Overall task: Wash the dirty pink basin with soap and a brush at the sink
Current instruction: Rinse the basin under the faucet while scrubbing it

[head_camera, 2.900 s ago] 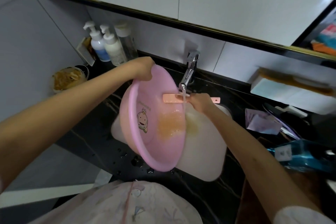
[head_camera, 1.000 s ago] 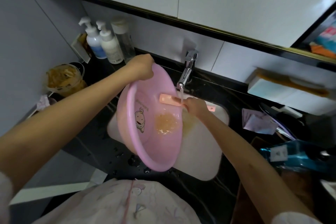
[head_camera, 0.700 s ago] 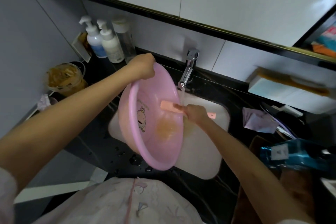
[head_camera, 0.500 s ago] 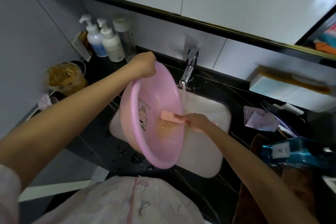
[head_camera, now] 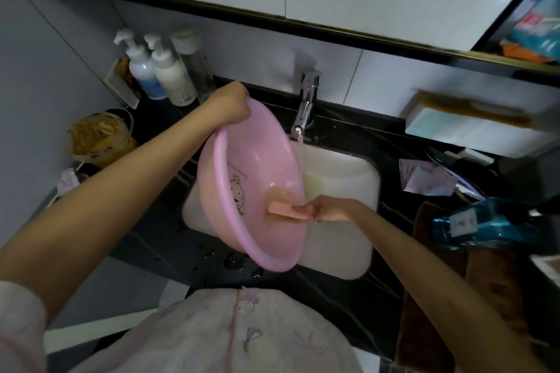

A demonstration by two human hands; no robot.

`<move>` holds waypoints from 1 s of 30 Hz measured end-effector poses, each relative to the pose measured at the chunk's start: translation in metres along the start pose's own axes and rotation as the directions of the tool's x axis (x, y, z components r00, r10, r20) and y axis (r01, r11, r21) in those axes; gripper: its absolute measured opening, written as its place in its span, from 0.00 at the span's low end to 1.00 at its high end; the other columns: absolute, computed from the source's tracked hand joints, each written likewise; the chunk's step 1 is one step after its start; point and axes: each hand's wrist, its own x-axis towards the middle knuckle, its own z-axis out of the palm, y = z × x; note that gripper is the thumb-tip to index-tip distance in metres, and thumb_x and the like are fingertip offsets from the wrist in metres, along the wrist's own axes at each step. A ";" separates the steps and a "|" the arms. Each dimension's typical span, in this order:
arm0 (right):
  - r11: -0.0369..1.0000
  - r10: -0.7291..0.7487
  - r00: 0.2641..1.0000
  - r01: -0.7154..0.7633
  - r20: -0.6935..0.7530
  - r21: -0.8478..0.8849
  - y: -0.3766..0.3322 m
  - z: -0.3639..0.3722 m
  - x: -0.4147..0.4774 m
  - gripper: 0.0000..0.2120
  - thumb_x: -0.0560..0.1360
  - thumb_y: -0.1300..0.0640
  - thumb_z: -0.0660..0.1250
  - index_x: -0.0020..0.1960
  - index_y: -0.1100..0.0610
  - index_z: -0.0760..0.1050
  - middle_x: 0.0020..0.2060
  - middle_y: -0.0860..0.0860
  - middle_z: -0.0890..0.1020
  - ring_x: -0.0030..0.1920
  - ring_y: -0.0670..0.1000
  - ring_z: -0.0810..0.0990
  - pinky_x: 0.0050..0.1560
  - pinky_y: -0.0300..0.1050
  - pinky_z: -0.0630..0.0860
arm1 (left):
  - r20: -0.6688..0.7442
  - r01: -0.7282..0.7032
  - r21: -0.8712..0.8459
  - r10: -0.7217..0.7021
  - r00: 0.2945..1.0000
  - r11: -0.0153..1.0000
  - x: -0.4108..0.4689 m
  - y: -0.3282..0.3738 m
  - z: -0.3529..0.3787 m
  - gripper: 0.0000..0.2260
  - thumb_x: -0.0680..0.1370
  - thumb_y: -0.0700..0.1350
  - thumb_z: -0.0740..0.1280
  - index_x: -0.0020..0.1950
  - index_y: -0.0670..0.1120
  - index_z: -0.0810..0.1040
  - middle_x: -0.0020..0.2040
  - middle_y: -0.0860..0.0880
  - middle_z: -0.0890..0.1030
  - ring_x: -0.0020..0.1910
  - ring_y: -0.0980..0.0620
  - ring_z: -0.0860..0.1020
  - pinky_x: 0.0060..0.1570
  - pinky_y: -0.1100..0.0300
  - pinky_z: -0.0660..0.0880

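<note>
Basin: the pink basin [head_camera: 260, 188] is held tipped on edge over the white sink [head_camera: 348, 239], its open side turned toward the tap [head_camera: 306, 106]; a cartoon figure is printed on the inner wall.
Left hand: the left hand [head_camera: 230, 106] is clamped over the top rim, fingers curled tight around the lip.
Right hand: the right hand [head_camera: 330, 209] is closed round the handle of the pink scrub brush [head_camera: 288, 210], whose bristles are pressed to the basin floor.
Dirt: an orange-brown smear is seen near the brush head; its edges are blurred, so its extent is perhaps understated.
Water: a thin stream is being run just behind the basin's far rim into the sink.
Handling: thin, smooth moulded plastic is judged light, slightly flexible and slippery when wet.
Grip point: the rolled rim is judged the safest hold.
Surround: pump bottles [head_camera: 157, 73] are stood on the black marbled counter [head_camera: 157, 239].
</note>
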 end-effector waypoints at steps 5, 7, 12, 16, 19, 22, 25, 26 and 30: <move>0.847 -0.180 0.894 -0.072 -0.411 -0.527 -0.007 -0.049 0.020 0.22 0.82 0.53 0.54 0.71 0.33 0.59 0.58 0.53 0.78 0.56 0.55 0.78 0.54 0.48 0.75 | 0.005 -0.001 0.017 0.001 1.000 1.000 0.000 0.000 0.000 0.16 0.72 0.33 0.57 0.56 0.37 0.78 0.49 0.38 0.80 0.48 0.42 0.78 0.39 0.58 0.69; 0.791 -0.286 0.819 -0.091 -0.497 -0.605 -0.013 -0.059 0.024 0.21 0.82 0.52 0.54 0.70 0.32 0.59 0.52 0.53 0.78 0.52 0.56 0.80 0.52 0.49 0.76 | 0.002 -0.003 0.027 0.003 1.000 1.000 0.000 0.000 0.000 0.15 0.72 0.33 0.57 0.55 0.37 0.78 0.48 0.39 0.79 0.46 0.42 0.77 0.38 0.58 0.68; 0.843 -0.195 0.907 -0.040 -0.373 -0.537 -0.021 -0.061 0.020 0.19 0.82 0.50 0.54 0.71 0.37 0.64 0.57 0.52 0.79 0.55 0.55 0.79 0.53 0.49 0.74 | -0.002 0.005 0.010 -0.005 1.000 1.000 0.001 -0.006 0.000 0.15 0.71 0.33 0.57 0.53 0.37 0.79 0.46 0.39 0.79 0.44 0.43 0.77 0.37 0.58 0.68; 0.879 -0.115 0.916 -0.086 -0.384 -0.468 -0.013 -0.039 0.016 0.22 0.82 0.54 0.51 0.73 0.36 0.57 0.62 0.56 0.76 0.59 0.57 0.77 0.53 0.48 0.72 | -0.007 0.006 -0.033 -0.006 1.000 0.999 0.004 -0.010 0.000 0.16 0.71 0.32 0.57 0.54 0.38 0.79 0.47 0.40 0.80 0.45 0.42 0.78 0.38 0.58 0.70; 0.950 -0.032 0.966 -0.050 -0.256 -0.308 -0.010 -0.024 -0.003 0.23 0.81 0.57 0.53 0.72 0.37 0.61 0.66 0.53 0.74 0.60 0.55 0.76 0.50 0.43 0.71 | -0.019 0.013 -0.059 -0.014 1.000 0.998 0.006 -0.013 0.000 0.17 0.71 0.32 0.57 0.55 0.39 0.79 0.47 0.40 0.80 0.45 0.41 0.78 0.39 0.58 0.71; 0.998 0.045 0.960 -0.033 -0.275 0.049 -0.002 -0.009 -0.032 0.21 0.78 0.58 0.62 0.70 0.50 0.66 0.58 0.48 0.74 0.49 0.48 0.76 0.38 0.36 0.69 | -0.017 0.020 -0.069 -0.021 1.000 0.997 0.008 -0.017 0.001 0.17 0.71 0.32 0.57 0.54 0.38 0.80 0.47 0.39 0.80 0.46 0.40 0.79 0.40 0.56 0.73; 0.879 0.339 0.903 -0.206 -0.262 0.429 0.008 0.018 -0.047 0.15 0.75 0.56 0.67 0.59 0.59 0.70 0.42 0.52 0.76 0.32 0.45 0.70 0.29 0.36 0.65 | 0.000 0.040 -0.093 -0.040 0.999 0.995 0.011 -0.025 0.000 0.19 0.69 0.30 0.57 0.56 0.38 0.79 0.47 0.38 0.81 0.46 0.39 0.79 0.43 0.53 0.76; 0.816 0.410 0.883 -0.244 -0.227 0.524 0.005 0.028 -0.049 0.11 0.76 0.56 0.66 0.55 0.61 0.71 0.40 0.53 0.78 0.29 0.46 0.69 0.28 0.36 0.65 | 0.005 0.044 -0.103 -0.044 0.999 0.994 0.012 -0.028 -0.001 0.20 0.68 0.30 0.57 0.56 0.38 0.79 0.47 0.37 0.80 0.46 0.39 0.79 0.44 0.52 0.77; 0.649 0.463 0.884 -0.291 -0.061 0.703 -0.009 0.054 -0.042 0.15 0.80 0.53 0.59 0.49 0.65 0.74 0.40 0.55 0.83 0.23 0.44 0.66 0.21 0.33 0.63 | 0.020 0.034 -0.157 -0.032 0.999 0.987 0.016 -0.038 -0.002 0.22 0.66 0.28 0.58 0.58 0.38 0.79 0.48 0.36 0.81 0.47 0.38 0.79 0.45 0.52 0.77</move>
